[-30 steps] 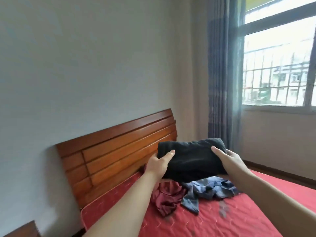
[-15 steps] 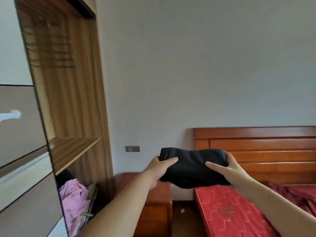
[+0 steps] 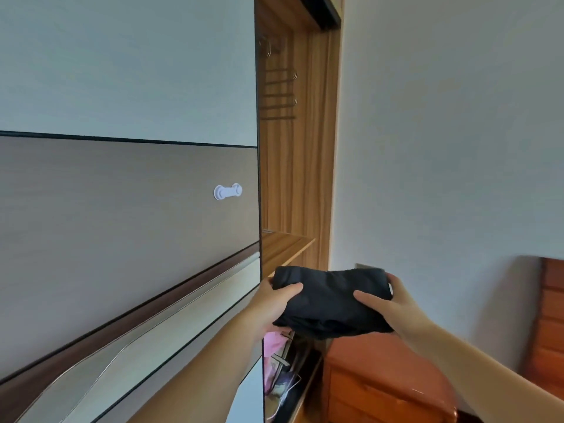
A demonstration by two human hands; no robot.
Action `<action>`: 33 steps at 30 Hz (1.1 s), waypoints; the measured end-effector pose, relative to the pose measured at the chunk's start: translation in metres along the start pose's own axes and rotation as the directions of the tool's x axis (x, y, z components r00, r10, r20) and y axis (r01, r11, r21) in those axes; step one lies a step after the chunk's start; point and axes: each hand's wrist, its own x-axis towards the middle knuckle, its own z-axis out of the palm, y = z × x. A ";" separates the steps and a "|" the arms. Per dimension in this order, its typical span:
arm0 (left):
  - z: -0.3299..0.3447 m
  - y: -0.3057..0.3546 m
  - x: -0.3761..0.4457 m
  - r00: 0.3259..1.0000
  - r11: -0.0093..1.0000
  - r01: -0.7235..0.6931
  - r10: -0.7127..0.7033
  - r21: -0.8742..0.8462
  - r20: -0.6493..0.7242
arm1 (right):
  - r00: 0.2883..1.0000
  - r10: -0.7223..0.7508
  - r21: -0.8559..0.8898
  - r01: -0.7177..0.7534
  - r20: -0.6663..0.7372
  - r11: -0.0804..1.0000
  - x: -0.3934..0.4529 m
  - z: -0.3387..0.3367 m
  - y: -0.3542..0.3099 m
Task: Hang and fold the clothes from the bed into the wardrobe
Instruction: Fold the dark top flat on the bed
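Nearest to where I am standing, two bare forearms are reaching up from the bottom of the frame, and between them a folded black garment [image 3: 331, 300] is being carried in the air, low and a little right of centre. The left hand [image 3: 276, 300] is gripping its left end, thumb curled over the top and fingers tucked out of sight underneath; the right hand [image 3: 389, 303] is clamping the right end the same way, thumb lying on the upper face. The bundle's long axis is running left to right across the picture, straight from one hand to the other, and it is sagging slightly along its lower edge. Just beyond it, the open wardrobe bay [image 3: 293, 178] is rising through the middle of the frame, with a wooden shelf [image 3: 282, 247] showing just above and to the left of the garment, so the left hand is the nearer one to the opening. I judge the coming move to be a lift up and leftward, leading with the left end. Below the bundle some pink clothing [image 3: 271, 358] is lying in the lower compartment. The sliding door [image 3: 128, 209] is filling the left half, and empty hangers [image 3: 279, 96] are dangling in the upper middle. An orange-brown nightstand [image 3: 381, 383] is sitting at lower right.
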 end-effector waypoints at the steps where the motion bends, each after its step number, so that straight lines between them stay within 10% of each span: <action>1: -0.001 0.000 0.008 1.000 1.000 -0.005 0.005 -0.005 -0.017 | 1.000 0.006 -0.001 -0.006 0.010 1.000 0.010 0.002 0.002; 20: 0.164 0.054 0.240 0.912 0.953 -0.246 0.290 0.179 -0.290 | 0.992 0.060 0.108 -0.072 0.112 0.992 0.294 -0.112 0.031; 33: 0.094 0.026 0.382 0.902 0.987 -0.005 0.073 0.158 -0.426 | 0.944 0.054 -0.001 -0.057 0.326 0.998 0.458 -0.008 0.066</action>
